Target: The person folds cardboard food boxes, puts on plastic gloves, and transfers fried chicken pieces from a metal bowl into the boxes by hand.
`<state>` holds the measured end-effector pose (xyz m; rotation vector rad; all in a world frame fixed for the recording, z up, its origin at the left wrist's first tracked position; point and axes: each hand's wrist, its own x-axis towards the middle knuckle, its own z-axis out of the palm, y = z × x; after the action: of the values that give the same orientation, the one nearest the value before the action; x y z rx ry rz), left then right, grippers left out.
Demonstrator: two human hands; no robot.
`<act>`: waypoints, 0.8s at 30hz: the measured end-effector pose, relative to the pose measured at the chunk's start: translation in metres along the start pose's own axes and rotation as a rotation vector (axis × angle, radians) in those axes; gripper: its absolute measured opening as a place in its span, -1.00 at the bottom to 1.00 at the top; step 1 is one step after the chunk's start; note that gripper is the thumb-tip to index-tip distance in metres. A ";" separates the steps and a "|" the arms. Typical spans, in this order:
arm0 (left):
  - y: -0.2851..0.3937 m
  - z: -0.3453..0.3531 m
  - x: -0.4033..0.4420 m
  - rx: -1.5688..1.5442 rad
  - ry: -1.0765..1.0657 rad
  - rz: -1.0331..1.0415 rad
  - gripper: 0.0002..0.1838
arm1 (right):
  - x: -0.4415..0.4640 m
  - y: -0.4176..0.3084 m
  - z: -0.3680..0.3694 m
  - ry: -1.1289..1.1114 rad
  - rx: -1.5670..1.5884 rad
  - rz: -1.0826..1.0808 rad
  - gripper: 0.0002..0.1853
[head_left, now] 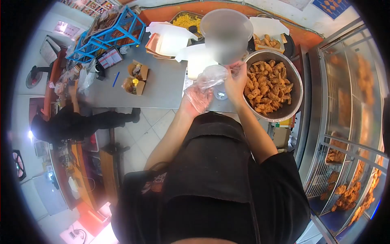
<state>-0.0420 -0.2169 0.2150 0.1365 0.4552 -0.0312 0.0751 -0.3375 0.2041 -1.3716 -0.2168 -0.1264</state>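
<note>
My left hand (198, 99) is covered in thin clear plastic, its fingers seemingly curled under it. Crumpled clear plastic, which looks like a disposable glove (214, 76), bunches up between my two hands. My bare right hand (237, 82) pinches near the plastic's right side; its fingertips are partly hidden. Just right of that hand stands a large steel bowl (298, 75) heaped with fried chicken pieces (268, 87). Beneath my hands, a small scale display (220, 95) shows at the counter edge. A translucent tub (226, 34) stands beyond them.
Open paper boxes (168, 42) and a tray of yellow food (186, 20) line the back. Filled small boxes (140, 77), a blue pen (116, 79), a tablet (109, 58) and a blue rack (118, 32) lie left. A glass cabinet (345, 101) borders the right; another person (77, 122) is left.
</note>
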 end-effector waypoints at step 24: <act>-0.044 0.041 0.009 0.781 0.162 0.597 -0.32 | -0.038 -0.014 -0.013 0.017 -0.453 -0.357 -0.77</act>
<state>-0.0188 -0.2658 0.2422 1.0430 0.5299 0.3957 0.0360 -0.3545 0.2068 -1.7705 -0.4378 -0.5096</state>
